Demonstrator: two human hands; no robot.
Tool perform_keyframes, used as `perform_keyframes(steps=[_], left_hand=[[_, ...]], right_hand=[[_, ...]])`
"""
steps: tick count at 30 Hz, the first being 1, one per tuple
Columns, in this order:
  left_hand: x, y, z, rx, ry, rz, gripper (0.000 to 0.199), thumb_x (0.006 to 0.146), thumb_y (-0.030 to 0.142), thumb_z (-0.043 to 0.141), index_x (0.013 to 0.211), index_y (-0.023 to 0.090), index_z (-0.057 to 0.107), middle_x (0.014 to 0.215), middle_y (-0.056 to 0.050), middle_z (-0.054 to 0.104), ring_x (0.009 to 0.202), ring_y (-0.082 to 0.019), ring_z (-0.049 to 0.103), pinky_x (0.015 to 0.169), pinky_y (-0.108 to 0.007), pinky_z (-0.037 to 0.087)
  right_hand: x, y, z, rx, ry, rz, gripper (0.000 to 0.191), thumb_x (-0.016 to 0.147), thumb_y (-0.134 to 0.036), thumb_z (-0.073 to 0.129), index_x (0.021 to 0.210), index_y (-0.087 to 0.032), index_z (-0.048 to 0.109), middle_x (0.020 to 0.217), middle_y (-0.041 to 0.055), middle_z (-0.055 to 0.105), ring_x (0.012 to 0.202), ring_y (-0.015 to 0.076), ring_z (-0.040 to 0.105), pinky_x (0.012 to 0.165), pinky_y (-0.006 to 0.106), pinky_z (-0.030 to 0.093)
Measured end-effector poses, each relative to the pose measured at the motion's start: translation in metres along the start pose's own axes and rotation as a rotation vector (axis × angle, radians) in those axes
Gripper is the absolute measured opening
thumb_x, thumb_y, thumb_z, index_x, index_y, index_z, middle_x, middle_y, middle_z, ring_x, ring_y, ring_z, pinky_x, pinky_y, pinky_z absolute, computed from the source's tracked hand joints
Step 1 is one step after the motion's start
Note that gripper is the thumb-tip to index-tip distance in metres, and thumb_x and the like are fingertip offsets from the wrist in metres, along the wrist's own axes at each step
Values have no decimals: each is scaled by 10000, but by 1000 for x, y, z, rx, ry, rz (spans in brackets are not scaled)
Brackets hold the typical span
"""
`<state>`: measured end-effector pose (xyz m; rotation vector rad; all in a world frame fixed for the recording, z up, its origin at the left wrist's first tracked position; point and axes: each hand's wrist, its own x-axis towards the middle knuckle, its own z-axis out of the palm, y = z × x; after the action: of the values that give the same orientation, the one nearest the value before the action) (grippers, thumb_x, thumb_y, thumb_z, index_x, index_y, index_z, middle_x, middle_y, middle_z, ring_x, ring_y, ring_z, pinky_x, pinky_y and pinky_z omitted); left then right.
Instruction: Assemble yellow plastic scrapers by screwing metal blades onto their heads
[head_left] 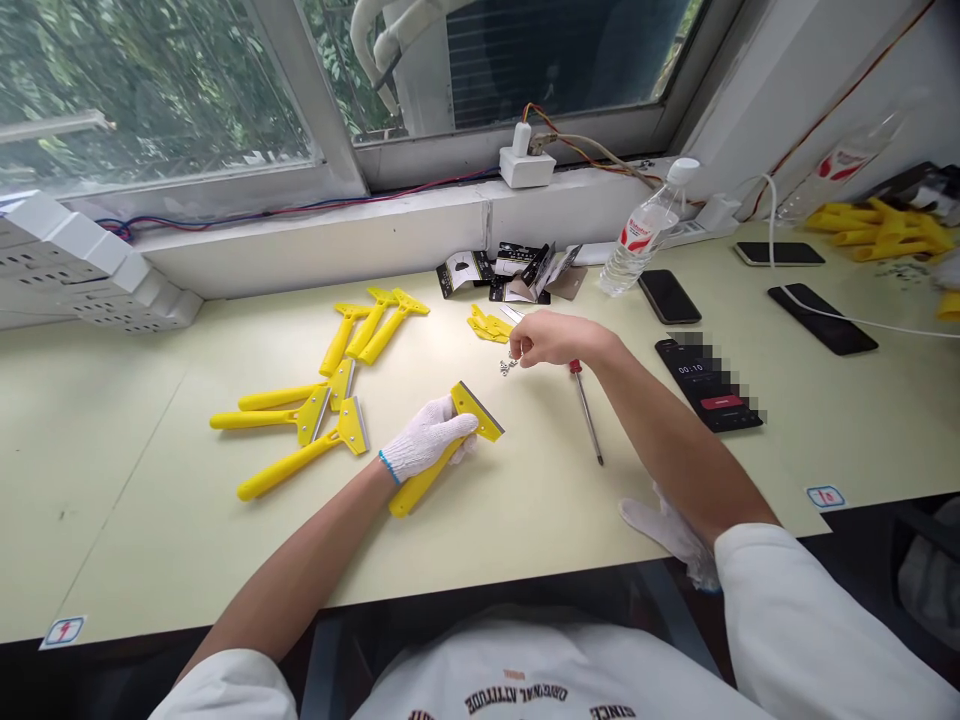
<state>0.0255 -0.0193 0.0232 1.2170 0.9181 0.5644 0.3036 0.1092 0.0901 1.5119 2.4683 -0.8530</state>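
While the left hand [426, 438] grips a scraper [471, 420] blade-away, the right hand [551, 338] pinches screws [508, 366]

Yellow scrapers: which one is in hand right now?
The scraper gripped in the gloved left hand; the other scrapers lie loose on the table, untouched.

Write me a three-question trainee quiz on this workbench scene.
1. What does the gloved left hand hold?
2. True or false: the right hand wears a glove.
3. Which tool with a red handle lies near the right hand?

Key:
1. A yellow scraper
2. False
3. A screwdriver
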Motion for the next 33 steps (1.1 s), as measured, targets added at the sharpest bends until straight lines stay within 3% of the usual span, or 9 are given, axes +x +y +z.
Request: perform_keyframes(steps=[4,10,19,26,30,33], left_hand=[[0,-3,-2,12,-5,14,301,975,454,706,1033,176,607,759,-18,690,534,-126,585,506,-258,457],[1,-3,-2,37,-20,35,263,986,426,676,988,172,609,755,-14,678,518,-114,567,510,-254,446],[0,2,0,46,-27,37,264,990,421,668,961,172,585,741,-9,665,509,-107,555,522,-253,444],[0,0,-1,37,-26,30,285,1002,443,672,988,166,605,749,-14,674,517,-107,564,534,-250,442],[-1,3,1,31,-4,19,284,980,439,689,959,173,594,739,-14,673,504,-107,557,526,-253,442],[0,4,2,51,26,-2,265,975,426,686,955,177,597,745,-20,684,501,-112,566,516,-257,450]], right_hand=[[16,-4,16,-28,107,-79,92,807,-186,794,890,-217,767,992,68,735,815,210,617,662,317,365],[30,2,25,-62,131,-227,72,868,-183,721,902,-228,766,998,48,740,927,217,609,725,311,366],[29,-1,33,-148,135,-192,59,874,-189,690,864,-236,725,1085,73,737,950,245,619,704,337,333],[30,-5,39,-205,142,-180,68,849,-202,672,792,-226,644,999,100,711,851,254,600,668,357,311],[22,-17,31,-102,156,-211,29,893,-221,641,864,-219,643,1048,94,707,900,246,610,699,353,352],[10,-38,27,68,122,-388,61,951,-245,603,941,-218,656,1067,66,708,923,215,610,756,333,420]])
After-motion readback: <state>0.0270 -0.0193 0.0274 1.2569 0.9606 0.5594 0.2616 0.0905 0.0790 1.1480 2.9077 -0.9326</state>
